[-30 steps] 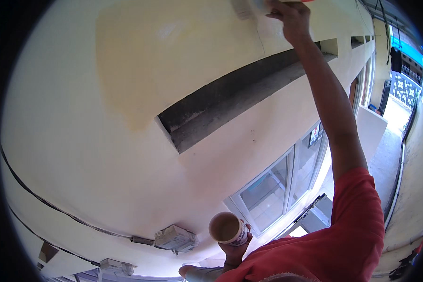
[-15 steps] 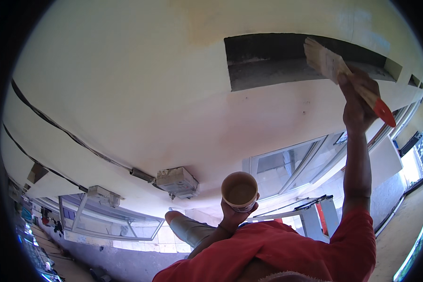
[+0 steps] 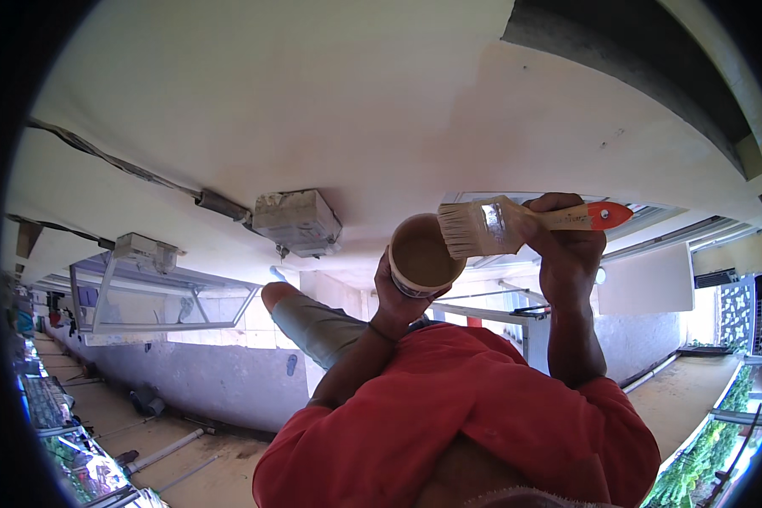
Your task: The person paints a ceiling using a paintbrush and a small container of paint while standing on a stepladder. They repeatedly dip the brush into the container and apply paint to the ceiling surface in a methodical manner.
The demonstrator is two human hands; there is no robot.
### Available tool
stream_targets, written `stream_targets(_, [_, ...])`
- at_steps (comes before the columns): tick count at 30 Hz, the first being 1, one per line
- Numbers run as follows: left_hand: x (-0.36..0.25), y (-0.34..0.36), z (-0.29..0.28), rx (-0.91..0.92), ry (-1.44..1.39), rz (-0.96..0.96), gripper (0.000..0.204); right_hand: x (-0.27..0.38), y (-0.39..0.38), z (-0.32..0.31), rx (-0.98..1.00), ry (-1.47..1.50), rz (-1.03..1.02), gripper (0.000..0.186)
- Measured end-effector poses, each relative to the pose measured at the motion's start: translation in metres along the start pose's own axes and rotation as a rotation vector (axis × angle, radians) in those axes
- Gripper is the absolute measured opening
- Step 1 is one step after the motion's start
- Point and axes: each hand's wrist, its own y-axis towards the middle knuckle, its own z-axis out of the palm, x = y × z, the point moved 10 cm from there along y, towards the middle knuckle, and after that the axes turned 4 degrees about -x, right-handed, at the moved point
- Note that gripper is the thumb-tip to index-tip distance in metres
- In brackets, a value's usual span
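My left hand (image 3: 391, 303) is wrapped round a small pale tub (image 3: 405, 285) and holds it in front of my chest. Inside lies a beige-brown liquid (image 3: 426, 256), which looks like paint. A wide flat paintbrush (image 3: 493, 227) is gripped in my right hand (image 3: 569, 264), thumb and fingers closed near the metal band. Its wooden handle with a red end points right, and its pale bristles point left, overlapping the tub's right rim. Whether the bristles touch the tub or its contents, I cannot tell.
A cream wall (image 3: 313, 110) fills the upper view, with a dark recessed opening (image 3: 635, 59) at the upper right. On it sit a dusty box (image 3: 298, 222) and a smaller box (image 3: 146, 252), fed by black cables (image 3: 135, 169). An open window frame (image 3: 169, 327) juts out at the left.
My right hand has come down and left with the paintbrush, from the wall opening to the tub. The brush has turned nearly level. My left hand still holds the tub; the whole view has shifted.
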Motion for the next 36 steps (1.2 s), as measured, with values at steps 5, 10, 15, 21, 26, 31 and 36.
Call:
stream_targets(5, [-0.001,0.012,-0.008,0.289,-0.049,-0.055,0.071,-0.019,-0.005,0.010,0.018,0.064,0.121,0.023])
stream_targets(10, [-0.009,0.009,-0.008,0.143,-0.028,0.017,0.070,-0.011,-0.018,0.035,0.128,-0.185,-0.052,0.022])
stream_targets(15, [-0.011,0.003,0.001,0.291,-0.103,0.003,0.068,-0.021,-0.029,0.055,0.258,-0.386,-0.167,0.022])
stream_targets(21, [-0.014,0.007,-0.011,0.150,-0.123,0.044,0.072,-0.030,-0.027,0.082,0.359,-0.584,-0.273,0.016])
stream_targets(26, [-0.014,0.008,-0.013,0.148,-0.114,0.045,0.070,-0.044,-0.027,0.090,0.439,-0.709,-0.302,0.018])
stream_targets(31, [-0.016,0.009,-0.013,0.164,-0.092,0.059,0.069,-0.063,-0.029,0.092,0.466,-0.767,-0.247,0.020])
stream_targets(36, [-0.019,0.012,-0.021,0.131,-0.049,0.086,0.069,-0.070,-0.032,0.099,0.500,-0.837,-0.272,0.021])
